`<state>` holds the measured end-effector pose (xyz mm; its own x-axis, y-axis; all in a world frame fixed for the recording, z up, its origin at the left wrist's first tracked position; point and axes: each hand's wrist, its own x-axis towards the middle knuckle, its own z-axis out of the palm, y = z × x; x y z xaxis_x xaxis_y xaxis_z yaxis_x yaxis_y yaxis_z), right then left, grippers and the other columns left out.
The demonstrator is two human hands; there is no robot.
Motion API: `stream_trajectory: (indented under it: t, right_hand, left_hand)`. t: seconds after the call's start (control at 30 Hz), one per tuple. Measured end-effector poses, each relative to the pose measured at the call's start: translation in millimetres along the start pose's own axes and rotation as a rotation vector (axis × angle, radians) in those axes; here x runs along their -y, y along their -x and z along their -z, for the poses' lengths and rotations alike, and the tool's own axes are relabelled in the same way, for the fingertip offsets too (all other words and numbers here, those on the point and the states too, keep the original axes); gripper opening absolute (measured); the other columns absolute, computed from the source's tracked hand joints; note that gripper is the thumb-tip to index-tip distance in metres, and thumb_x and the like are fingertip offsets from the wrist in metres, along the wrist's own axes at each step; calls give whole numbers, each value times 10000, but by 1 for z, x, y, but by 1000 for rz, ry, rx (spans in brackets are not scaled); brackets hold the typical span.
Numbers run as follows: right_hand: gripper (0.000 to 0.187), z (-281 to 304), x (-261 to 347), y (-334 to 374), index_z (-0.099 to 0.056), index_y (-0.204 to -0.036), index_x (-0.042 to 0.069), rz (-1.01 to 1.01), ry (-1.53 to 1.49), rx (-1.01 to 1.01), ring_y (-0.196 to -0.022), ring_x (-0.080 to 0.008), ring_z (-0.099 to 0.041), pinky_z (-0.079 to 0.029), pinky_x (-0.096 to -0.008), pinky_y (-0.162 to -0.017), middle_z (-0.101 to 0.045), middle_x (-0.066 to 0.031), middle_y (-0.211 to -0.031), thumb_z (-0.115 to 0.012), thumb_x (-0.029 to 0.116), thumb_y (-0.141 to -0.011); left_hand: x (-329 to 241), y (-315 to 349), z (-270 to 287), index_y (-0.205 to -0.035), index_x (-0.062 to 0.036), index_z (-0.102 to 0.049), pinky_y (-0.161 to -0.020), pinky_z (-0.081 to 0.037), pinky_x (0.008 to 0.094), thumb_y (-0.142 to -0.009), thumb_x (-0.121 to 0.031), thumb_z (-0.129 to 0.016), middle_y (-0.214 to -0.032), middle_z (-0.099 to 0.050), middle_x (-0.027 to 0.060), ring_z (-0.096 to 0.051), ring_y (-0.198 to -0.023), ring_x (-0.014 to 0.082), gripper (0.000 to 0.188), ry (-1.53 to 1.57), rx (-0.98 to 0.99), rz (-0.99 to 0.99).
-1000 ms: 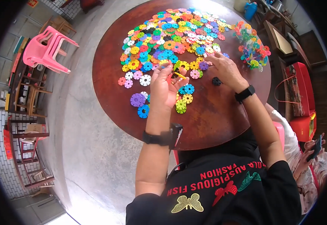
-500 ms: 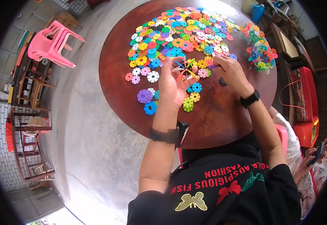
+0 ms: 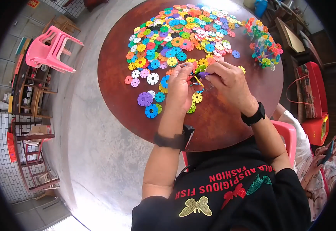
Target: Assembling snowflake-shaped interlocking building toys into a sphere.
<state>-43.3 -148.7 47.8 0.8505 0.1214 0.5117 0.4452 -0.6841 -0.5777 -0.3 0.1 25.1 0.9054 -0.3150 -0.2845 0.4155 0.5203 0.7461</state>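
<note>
1. Disc cluster (image 3: 199, 81), a small joined piece of coloured slotted discs, is at the upper middle of the frame, above the brown desk (image 3: 222, 131), held by your left hand (image 3: 178, 90).
2. Your left fingers are curled about its left side; parts of them are hidden, so you cannot tell how firm that grip is.
3. Your right hand (image 3: 231, 82) has its thumb and fingers pinched on a purple disc (image 3: 202, 74), close by the cluster's right side. Whether a slot has engaged is too small to tell.
4. Joined so far, you have the handful of pieces in that cluster; a bigger multicoloured built piece (image 3: 258, 52) stands at the upper right of the frame.
5. Unjoined, you have the broad spread of loose discs (image 3: 176, 42) across the upper middle, plus a few, including a large lilac disc (image 3: 145, 99), left of your left wrist. Judging by these, your cluster looks at an early stage, with most discs unused.
</note>
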Motion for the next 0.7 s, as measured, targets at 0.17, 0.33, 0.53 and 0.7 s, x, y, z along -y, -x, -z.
stream_trajectory:
  t: [0.17,0.33,0.53,0.7]
  right_hand:
    - [89,-4,0,5,-562,-849,43,34,59,-25,-688,-321,-578,-460,-403,-594,-545,-119,-737,-626,65,-790]
    - [86,-9,-2,12,-537,-834,44,49,110,-44,-669,-327,-570,-451,-417,-562,-540,-117,-736,-611,56,-790]
    - [116,-10,-8,11,-537,-861,44,49,101,-5,-685,-329,-574,-458,-408,-565,-546,-120,-746,-617,62,-778]
    - [69,8,-12,5,-568,-804,30,57,11,-47,-678,-292,-597,-468,-366,-581,-567,-119,-733,-619,56,-766]
  left_hand:
    - [8,1,1,-1066,-46,-516,-559,-463,264,-929,-226,-527,-1016,-587,51,-552,-776,117,227,-128,-25,-28]
    - [20,-2,1,-1056,-60,-516,-563,-441,245,-926,-236,-529,-1003,-586,43,-535,-785,99,219,-148,47,-77]
    - [24,-2,2,-1065,-61,-514,-576,-447,247,-939,-277,-503,-1019,-573,42,-535,-829,105,250,-146,27,-105]
    - [15,-1,-7,-1118,-64,-506,-678,-476,318,-952,-440,-431,-1007,-576,58,-547,-864,157,418,-37,130,-21]
